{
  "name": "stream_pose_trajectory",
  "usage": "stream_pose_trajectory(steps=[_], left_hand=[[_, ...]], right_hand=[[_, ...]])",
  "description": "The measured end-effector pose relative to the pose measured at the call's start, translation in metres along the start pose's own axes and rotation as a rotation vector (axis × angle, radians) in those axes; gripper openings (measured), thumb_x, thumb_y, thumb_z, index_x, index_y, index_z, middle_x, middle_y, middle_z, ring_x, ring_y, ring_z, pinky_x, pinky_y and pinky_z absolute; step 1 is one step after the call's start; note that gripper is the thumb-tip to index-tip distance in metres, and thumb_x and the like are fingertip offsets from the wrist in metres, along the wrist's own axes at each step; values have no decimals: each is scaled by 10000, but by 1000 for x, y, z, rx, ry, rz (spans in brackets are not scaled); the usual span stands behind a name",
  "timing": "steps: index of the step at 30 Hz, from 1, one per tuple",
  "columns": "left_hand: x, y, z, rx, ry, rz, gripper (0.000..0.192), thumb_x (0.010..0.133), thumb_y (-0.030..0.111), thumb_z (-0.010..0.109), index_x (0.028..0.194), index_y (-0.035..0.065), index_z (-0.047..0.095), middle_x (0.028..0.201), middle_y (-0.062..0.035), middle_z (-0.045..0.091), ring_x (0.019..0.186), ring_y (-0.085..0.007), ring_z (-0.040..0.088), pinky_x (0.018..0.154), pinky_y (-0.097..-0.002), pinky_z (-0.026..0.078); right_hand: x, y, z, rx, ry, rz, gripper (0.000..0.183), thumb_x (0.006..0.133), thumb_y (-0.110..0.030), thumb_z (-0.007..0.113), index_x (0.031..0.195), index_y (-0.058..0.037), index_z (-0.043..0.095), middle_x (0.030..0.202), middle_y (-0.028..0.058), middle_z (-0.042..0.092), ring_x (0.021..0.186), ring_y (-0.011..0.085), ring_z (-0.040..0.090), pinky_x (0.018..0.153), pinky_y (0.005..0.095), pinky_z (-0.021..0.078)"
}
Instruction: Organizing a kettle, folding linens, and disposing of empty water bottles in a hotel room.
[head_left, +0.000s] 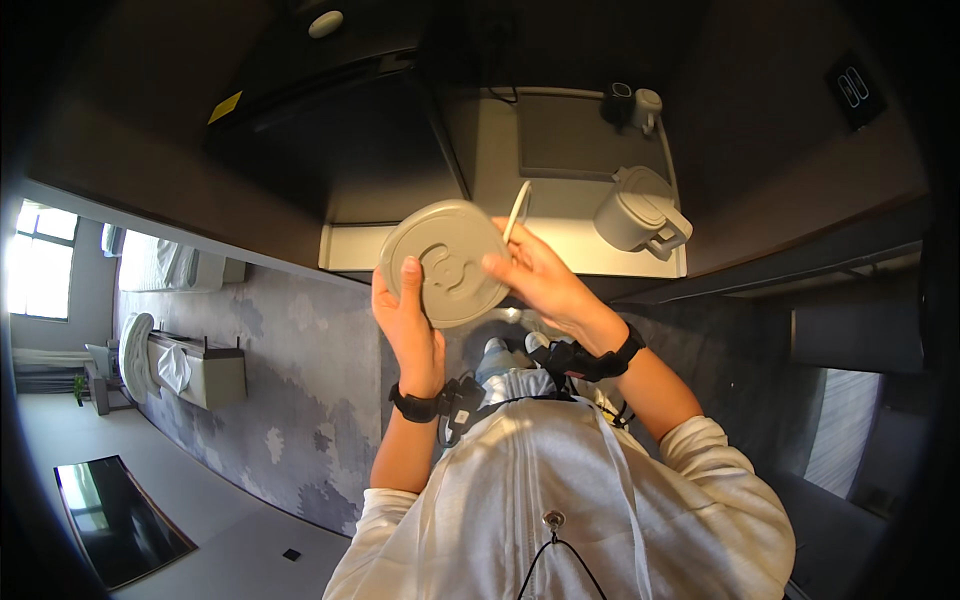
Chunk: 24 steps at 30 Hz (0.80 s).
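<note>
In front of me, above the counter's front edge, I hold a light grey round kettle power base (465, 236) with its underside facing up. A curved cord groove is moulded into that face. My left hand (409, 330) grips the rim at the lower left, thumb on the underside. At the right rim, the thumb of my right hand (551, 285) rests on the base. A loop of pale cord (517, 210) rises by my right fingers, some of which are hidden behind the base. A matching electric kettle (641, 214) stands on the counter to the right.
The white counter (356, 247) lies in a dark niche. A grey tray (585, 139) sits at its back, near a white mug (646, 111) and a black cup (617, 109). A black boxy appliance (375, 161) stands left. A switch or socket panel (853, 86) is on the right wall.
</note>
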<state>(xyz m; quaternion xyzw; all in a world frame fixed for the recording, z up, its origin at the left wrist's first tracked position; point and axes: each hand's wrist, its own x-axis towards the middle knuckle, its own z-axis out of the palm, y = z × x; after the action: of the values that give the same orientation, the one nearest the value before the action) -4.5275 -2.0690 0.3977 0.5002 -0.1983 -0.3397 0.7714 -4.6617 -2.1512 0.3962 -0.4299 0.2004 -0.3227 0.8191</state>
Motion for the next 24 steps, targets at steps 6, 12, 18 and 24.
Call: stream_pose_trajectory(steps=[6,12,18,24], left_hand=[[7,5,3,-39,-3,-63,313,936,242,616,1120,-6,565,1052,-76,631,938,-147,598,848,-271,477],[4,4,-7,-53,-125,-153,383,951,320,577,1175,10,557,1091,-69,630,963,-142,613,838,-271,507],[-3,3,-1,-16,-106,-169,305,937,270,612,1082,5,563,1016,-65,636,897,-120,604,805,-260,499],[3,2,1,-97,-141,-186,323,951,288,583,1112,9,566,1032,-60,637,911,-122,610,801,-259,506]], right_hand=[[-5,-2,-6,-3,-46,31,506,938,-197,590,1374,-34,392,1269,78,522,1224,168,466,1015,327,391],[35,-34,-42,429,224,56,354,991,-379,467,1130,-62,540,936,61,619,890,176,587,845,328,485],[49,-49,-26,742,143,-8,434,1010,-446,365,690,-153,341,558,-50,231,482,90,195,388,225,130],[33,-56,-2,342,196,-137,529,1005,-492,327,600,-181,190,500,-60,151,453,82,152,386,238,109]])
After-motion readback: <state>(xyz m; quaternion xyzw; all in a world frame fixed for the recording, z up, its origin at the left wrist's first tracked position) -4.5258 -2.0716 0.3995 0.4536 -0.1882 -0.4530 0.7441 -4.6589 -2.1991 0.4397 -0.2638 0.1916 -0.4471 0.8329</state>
